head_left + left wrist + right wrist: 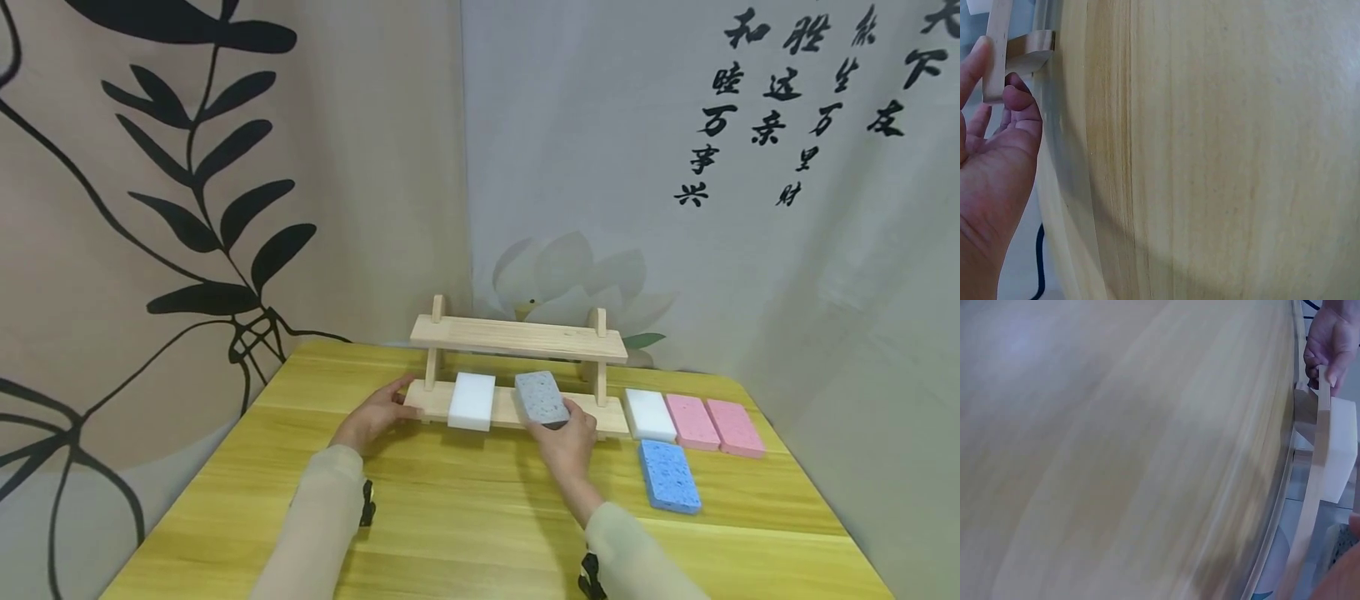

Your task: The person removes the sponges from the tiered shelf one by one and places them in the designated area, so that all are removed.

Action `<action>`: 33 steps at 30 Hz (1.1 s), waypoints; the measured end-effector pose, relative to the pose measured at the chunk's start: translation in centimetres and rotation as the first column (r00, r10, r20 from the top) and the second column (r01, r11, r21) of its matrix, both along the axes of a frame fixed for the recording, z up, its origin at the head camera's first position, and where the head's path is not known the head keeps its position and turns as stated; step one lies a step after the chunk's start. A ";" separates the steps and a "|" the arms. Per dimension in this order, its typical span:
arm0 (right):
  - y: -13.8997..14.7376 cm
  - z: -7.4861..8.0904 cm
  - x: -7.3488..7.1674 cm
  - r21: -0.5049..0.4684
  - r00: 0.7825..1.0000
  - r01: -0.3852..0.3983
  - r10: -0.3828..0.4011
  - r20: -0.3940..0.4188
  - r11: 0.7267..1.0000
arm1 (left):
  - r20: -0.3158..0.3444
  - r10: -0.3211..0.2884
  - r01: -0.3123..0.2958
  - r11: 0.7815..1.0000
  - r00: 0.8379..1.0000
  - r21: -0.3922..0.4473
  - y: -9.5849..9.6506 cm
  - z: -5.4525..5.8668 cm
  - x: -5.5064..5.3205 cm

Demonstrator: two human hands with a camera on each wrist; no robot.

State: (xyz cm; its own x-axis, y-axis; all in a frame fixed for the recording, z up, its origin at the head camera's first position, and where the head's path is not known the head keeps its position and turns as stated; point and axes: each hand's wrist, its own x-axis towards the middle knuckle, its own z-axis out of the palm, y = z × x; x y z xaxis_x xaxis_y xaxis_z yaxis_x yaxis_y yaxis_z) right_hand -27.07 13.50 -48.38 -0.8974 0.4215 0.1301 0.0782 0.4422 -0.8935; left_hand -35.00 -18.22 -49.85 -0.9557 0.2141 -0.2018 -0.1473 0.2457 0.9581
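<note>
Grey sponge [540,397] is pinched by the right hand [567,442], the shelf [517,337] by the left hand [377,413], a white block [472,401] between them.

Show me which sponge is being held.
The one grey sponge, pinched in the right hand at the lower shelf. The others, white, pink or blue, lie unheld.

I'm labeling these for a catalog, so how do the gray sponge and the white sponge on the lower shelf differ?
The gray sponge is speckled with dark spots; the white sponge looks plain. The right hand grips the gray sponge, while the white sponge lies on the lower shelf with no hand on it. Both are rectangular blocks.
</note>
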 end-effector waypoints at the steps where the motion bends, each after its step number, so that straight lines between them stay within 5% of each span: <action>1: 0.2 0.1 0.1 0.002 1.000 -0.006 0.006 0.000 1.000 | 0.000 0.002 -0.002 1.000 1.000 -0.001 0.0 0.0 0.0; 17: 3.0 1.2 2.9 -0.006 0.991 -0.129 0.128 -0.044 0.992 | 0.001 0.010 -0.010 1.000 1.000 -0.017 0.0 -0.3 -0.1; 23: 4.3 1.3 3.7 -0.027 0.990 -0.131 0.130 -0.047 0.991 | -0.023 -0.009 0.007 0.998 1.000 -0.065 0.0 0.0 0.0; 33: 7.0 1.8 4.9 -0.022 0.992 -0.125 0.124 -0.016 0.992 | -0.019 0.000 0.000 1.000 1.000 -0.020 0.3 0.2 0.1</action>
State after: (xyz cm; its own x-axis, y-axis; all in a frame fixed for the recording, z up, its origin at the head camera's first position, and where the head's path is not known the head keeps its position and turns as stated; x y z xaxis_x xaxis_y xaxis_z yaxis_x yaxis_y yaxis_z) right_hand -22.20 20.52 -46.53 -0.9412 0.3095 0.1355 0.0103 0.4273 -0.9040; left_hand -34.92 -17.94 -49.68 -0.9595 0.2099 -0.1879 -0.1291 0.2651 0.9556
